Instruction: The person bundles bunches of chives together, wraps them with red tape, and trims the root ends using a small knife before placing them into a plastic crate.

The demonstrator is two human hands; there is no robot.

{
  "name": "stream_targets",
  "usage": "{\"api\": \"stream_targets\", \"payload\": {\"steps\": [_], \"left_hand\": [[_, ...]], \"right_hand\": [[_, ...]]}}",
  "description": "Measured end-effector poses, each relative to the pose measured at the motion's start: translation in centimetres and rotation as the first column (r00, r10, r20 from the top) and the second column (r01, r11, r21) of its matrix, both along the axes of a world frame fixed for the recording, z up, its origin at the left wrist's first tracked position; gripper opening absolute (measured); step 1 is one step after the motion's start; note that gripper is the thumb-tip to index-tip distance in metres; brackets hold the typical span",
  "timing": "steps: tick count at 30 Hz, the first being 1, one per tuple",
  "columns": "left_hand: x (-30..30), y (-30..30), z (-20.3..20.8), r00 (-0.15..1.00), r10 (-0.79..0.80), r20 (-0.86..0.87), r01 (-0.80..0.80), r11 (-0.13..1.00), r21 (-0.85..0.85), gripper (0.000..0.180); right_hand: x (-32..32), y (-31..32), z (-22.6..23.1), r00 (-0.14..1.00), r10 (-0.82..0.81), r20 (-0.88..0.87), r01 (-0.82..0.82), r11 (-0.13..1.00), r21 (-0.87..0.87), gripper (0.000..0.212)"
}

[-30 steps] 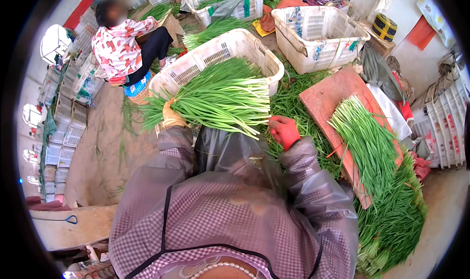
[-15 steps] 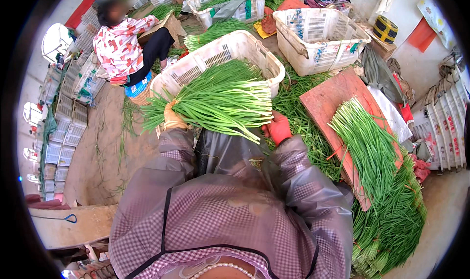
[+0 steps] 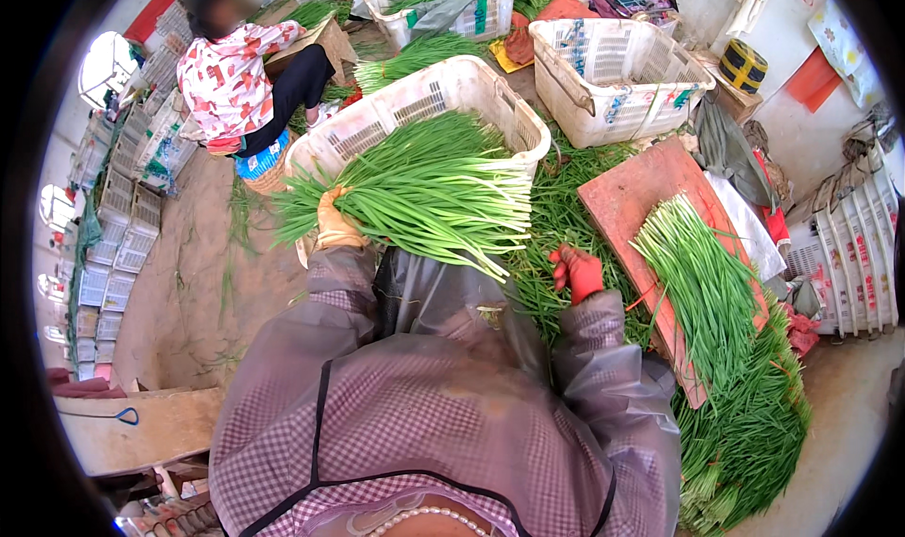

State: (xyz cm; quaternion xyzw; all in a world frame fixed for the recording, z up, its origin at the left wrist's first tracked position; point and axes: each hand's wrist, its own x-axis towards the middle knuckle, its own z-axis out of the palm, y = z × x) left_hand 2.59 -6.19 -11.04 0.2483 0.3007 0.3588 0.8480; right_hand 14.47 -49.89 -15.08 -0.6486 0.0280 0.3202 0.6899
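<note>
At 10 o'clock sits a person in a red-and-white patterned jacket [image 3: 226,86]. White slatted plastic crates [image 3: 115,212] stand stacked at 9, a blue bent hook [image 3: 119,416] over a pale wooden board [image 3: 165,431] at 8, a round black-and-yellow roll [image 3: 742,66] at 2, nested white plastic crates [image 3: 856,245] at 3.

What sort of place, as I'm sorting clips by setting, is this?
Probably a vegetable packing shed: white crates stand about, greens lie on a board, and more are heaped beside it.
</note>
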Motion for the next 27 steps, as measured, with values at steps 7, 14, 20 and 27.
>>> {"api": "stream_targets", "payload": {"steps": [7,14,20,27], "left_hand": [[-0.2,0.7,-0.6,0.998,0.06,-0.008,-0.059,0.998,0.026,0.016],[-1.3,3.6,-2.1,0.993,0.059,0.098,-0.059,0.998,-0.001,0.012],[-0.4,2.6,-1.3,0.995,0.003,0.096,0.0,1.0,-0.025,0.022],[-1.0,1.3,-0.3,0.998,0.05,0.047,-0.051,0.999,0.018,0.015]], "right_hand": [[-5.9,9.2,7.0,0.918,0.395,0.033,-0.393,0.897,0.204,0.044],[-2.8,5.2,4.4,0.922,0.382,0.065,-0.383,0.924,0.0,0.026],[0.3,-1.9,-1.7,0.664,0.741,0.103,-0.273,0.367,-0.889,0.036],[-5.8,5.6,3.8,0.689,0.498,0.527,-0.501,0.852,-0.151,0.06]]}}
